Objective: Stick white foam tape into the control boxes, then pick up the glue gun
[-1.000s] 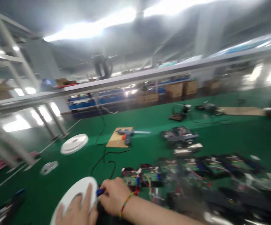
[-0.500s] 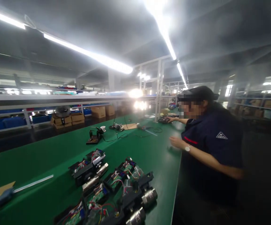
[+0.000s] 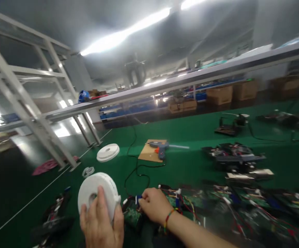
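My left hand grips a thick white tape roll, held tilted above the green table at the lower left. My right hand, with a beaded bracelet on the wrist, rests on a green circuit board with coloured wires and pinches a small blue part at its edge, just right of the roll. A row of similar wired boards stretches to the right, blurred.
A second white roll and a small empty reel lie further back left. A blue glue gun lies on a cardboard sheet, its black cable looping toward me. Dark assemblies sit at right; a white frame stands at left.
The view swung right to a co-worker at the table and has come back. My left hand has lifted the white roll and tilted it up; my right hand stays at the board.
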Motion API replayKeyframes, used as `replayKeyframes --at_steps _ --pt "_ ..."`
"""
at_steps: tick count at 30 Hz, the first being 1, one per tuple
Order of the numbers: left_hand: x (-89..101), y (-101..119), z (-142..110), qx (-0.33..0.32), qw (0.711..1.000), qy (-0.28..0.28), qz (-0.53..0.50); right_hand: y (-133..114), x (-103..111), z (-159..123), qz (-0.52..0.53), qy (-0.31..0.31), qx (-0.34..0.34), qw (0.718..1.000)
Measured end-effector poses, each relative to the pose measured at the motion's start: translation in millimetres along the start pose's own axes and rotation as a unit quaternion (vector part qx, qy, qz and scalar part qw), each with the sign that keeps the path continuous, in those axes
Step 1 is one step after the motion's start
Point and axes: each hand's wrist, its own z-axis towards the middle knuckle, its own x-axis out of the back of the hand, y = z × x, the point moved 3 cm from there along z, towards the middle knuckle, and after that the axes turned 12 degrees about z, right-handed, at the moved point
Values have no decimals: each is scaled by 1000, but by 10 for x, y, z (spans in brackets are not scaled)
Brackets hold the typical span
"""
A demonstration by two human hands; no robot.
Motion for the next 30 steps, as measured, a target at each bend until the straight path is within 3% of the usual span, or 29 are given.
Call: replayKeyframes --at_steps 2,4,6,8,10,13,15,18,19,21,25,30 --pt "-193 -246 71 22 993 -105 -41 41 18 25 15 -16 5 1000" --pt "-489 -478 81 31 966 -246 -68 98 69 50 24 -34 11 999" --pt "-771 -659 39 12 937 -339 -87 121 93 89 27 -57 21 998" --pt "-941 -764 -9 -20 917 -380 -118 99 88 137 28 -88 39 995" --pt "-938 -786 -28 -41 904 -398 -148 46 80 185 23 -120 62 991" --pt "-613 -657 11 -22 910 -379 -164 -54 102 247 4 -167 100 981" --pt "-302 -428 4 -23 923 -339 -184 -116 132 282 -15 -201 126 971" --pt "67 69 -175 -128 951 -174 -221 -191 172 336 -51 -244 162 955" --pt "117 197 -278 -122 965 -110 -203 -209 178 355 -66 -256 173 949" --pt "101 388 -507 -107 978 -53 -169 -235 170 386 -112 -282 205 931" --pt "-7 486 -760 -114 980 -76 -147 -225 92 414 -226 -337 282 870" --pt "80 451 -669 -127 977 -118 -128 -137 -21 411 -267 -369 331 827"
